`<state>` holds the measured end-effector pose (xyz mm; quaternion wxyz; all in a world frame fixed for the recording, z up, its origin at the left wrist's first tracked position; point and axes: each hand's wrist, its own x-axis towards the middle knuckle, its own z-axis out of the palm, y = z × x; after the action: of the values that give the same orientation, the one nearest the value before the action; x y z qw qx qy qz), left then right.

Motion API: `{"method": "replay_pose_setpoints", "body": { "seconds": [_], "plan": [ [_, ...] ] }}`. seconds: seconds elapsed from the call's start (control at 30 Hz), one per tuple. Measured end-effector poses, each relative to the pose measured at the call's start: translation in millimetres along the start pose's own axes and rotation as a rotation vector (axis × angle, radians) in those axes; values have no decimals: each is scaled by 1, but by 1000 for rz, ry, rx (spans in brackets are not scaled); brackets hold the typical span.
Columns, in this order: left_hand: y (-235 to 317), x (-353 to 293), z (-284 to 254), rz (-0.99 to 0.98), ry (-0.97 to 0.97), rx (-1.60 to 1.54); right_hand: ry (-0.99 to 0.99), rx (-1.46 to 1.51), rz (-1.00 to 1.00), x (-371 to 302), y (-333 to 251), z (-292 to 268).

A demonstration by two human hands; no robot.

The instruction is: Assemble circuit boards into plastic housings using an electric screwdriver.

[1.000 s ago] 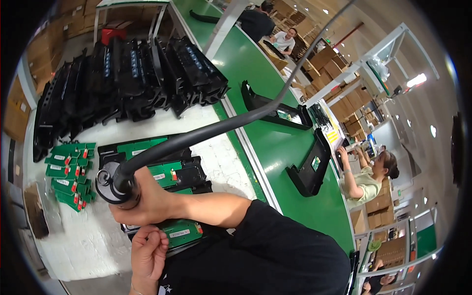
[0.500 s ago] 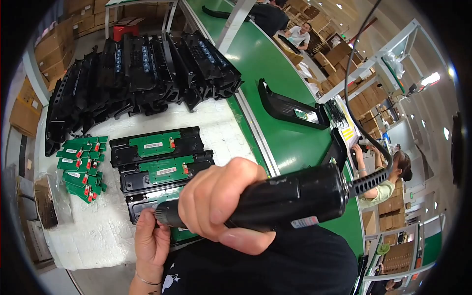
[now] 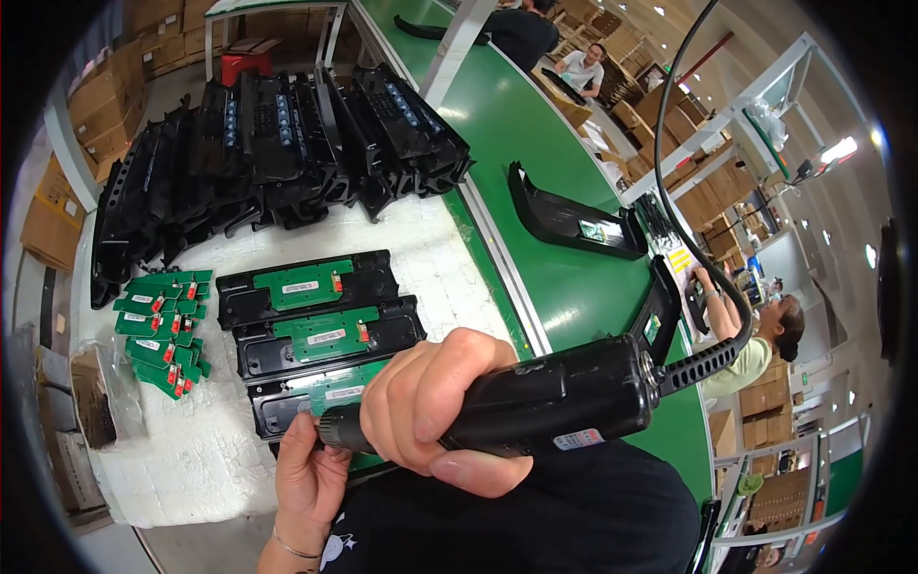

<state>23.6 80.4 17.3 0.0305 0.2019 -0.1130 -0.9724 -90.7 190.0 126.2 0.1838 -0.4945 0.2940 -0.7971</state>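
Note:
My right hand [image 3: 430,411] is wrapped round a black electric screwdriver [image 3: 564,392], which lies almost level with its nose to the left. My left hand [image 3: 311,478] has thumb and fingers pinched together right by that nose; whatever is between them is too small to make out. Beneath the tool is a black plastic panel [image 3: 275,409] carrying a green circuit board [image 3: 335,390], partly hidden by my right hand. Beyond it lie two similar panels, the middle one with a green board [image 3: 320,335] and the far one with another [image 3: 301,284]. The screwdriver's bit is hidden.
Loose green boards with red connectors [image 3: 163,330] are heaped at left. Black plastic housings [image 3: 277,143] are piled at the back of the white foam-topped table [image 3: 191,478]. A green conveyor [image 3: 497,105] bears curved black parts [image 3: 574,215]. The screwdriver's cable [image 3: 665,143] hangs at right; a co-worker [image 3: 755,349] sits beyond.
The screwdriver and my right hand have shifted slightly left, and my left hand slightly right and nearer. The curved black parts on the conveyor have slid a little nearer. The co-worker's arms have moved.

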Motion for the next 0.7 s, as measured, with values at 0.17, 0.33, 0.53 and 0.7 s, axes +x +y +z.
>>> {"method": "replay_pose_setpoints", "body": {
  "seconds": [0.17,0.33,0.53,0.7],
  "plan": [
    [-2,1,13,-25,-3,25,-20,-3,20,0,-1,-5],
    [-4,-3,18,-244,-115,-12,157,-126,214,-1,0,-11],
    [-8,-6,-1,-298,-26,125,166,-81,147,-7,6,-21],
    [-7,-3,-5,-355,-174,107,180,-107,179,-7,3,-19]
  ]
}}
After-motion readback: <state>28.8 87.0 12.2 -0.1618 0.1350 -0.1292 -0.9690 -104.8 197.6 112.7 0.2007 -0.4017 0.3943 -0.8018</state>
